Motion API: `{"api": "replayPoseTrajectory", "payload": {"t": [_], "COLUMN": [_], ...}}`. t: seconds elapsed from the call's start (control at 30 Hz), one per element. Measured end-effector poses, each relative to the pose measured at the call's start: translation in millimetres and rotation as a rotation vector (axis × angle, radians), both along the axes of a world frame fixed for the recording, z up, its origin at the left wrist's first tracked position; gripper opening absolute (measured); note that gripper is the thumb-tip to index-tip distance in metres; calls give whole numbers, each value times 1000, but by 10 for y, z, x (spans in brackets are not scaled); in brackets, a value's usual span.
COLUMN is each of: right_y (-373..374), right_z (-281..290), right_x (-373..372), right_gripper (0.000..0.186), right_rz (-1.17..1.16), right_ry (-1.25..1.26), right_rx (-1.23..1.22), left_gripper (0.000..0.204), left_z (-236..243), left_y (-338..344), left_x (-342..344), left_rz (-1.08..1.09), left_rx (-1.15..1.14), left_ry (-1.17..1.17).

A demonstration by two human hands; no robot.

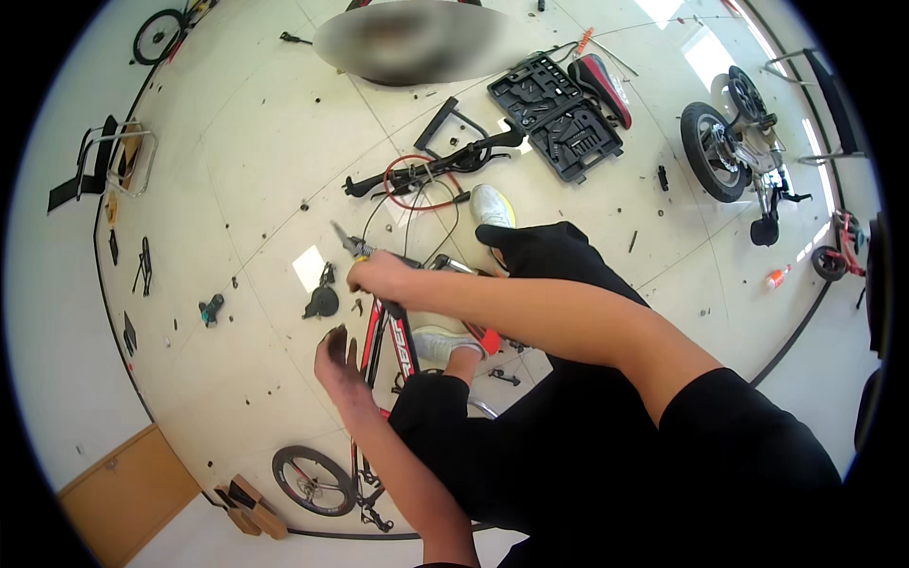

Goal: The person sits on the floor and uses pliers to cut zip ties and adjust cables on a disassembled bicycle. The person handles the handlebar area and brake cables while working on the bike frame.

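My right hand [377, 275] is closed around a hand tool [352, 242] with a pointed metal tip and a bit of yellow at the grip; its exact kind is unclear. Just beneath lies the front end of a black, red and white bicycle frame [401, 345]. My left hand [339, 362], dark smudges on its fingers, is raised left of the frame with fingers apart and nothing in it. A black handlebar [440, 172] with a red cable [389, 178] lies on the floor beyond my right hand.
An open black toolbox [559, 115] lies beside a red and grey shoe [602, 87]. A small two-wheeler [720, 151] rests at right. A dark round part [323, 302], a teal and black part [210, 310] and several small parts litter the tiles. A wheel [314, 481] stands near the left.
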State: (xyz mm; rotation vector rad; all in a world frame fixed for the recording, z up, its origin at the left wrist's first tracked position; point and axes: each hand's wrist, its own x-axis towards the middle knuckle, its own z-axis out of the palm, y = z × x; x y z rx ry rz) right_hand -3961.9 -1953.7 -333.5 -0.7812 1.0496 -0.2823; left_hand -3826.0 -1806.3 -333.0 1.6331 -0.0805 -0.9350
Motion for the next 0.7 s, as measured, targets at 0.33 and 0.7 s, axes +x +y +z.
{"api": "replayPoseTrajectory", "payload": {"t": [0.33, 0.7], "right_y": [-240, -239], "right_z": [114, 13], "right_x": [64, 346], "right_gripper": [37, 44], "right_rz": [9, 14], "right_ry": [74, 244], "right_rx": [-91, -317], "left_gripper": [29, 23], "left_z": [62, 20], "left_y": [-676, -788], "left_x": [-224, -285], "left_rz": [-163, -82], "left_rx": [-43, -38], "left_ry": [138, 27]}}
